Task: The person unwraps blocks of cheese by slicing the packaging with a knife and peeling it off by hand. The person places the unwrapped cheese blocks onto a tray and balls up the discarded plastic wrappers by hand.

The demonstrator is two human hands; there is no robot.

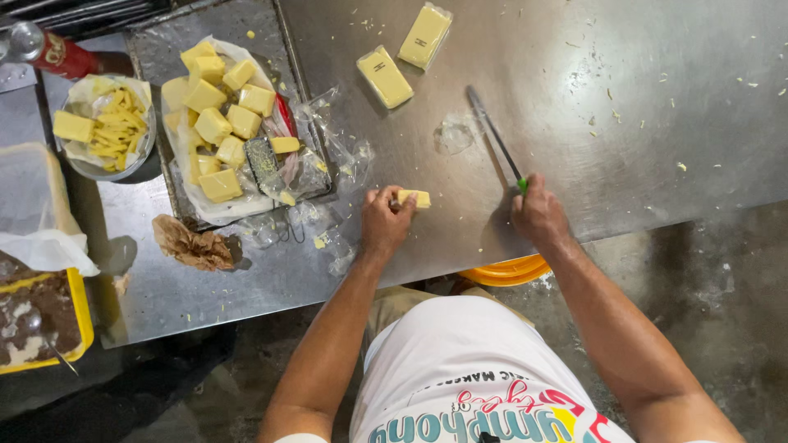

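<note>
My left hand point(384, 218) pinches a small yellow cheese block point(417, 198) against the steel table point(591, 139) near its front edge. My right hand point(538, 215) grips the green handle of a long knife point(492, 135), whose blade points away across the table. Two wrapped yellow cheese blocks point(384, 76) point(425, 34) lie farther back, above both hands.
A tray point(176, 53) at the left holds several cut cheese chunks point(215, 123) on plastic wrap, with a small grater. A bowl of cheese sticks point(105, 127) stands beside it. Crumpled brown paper point(191, 244), an orange basin point(509, 271) under the table and a yellow container point(41, 328) are near.
</note>
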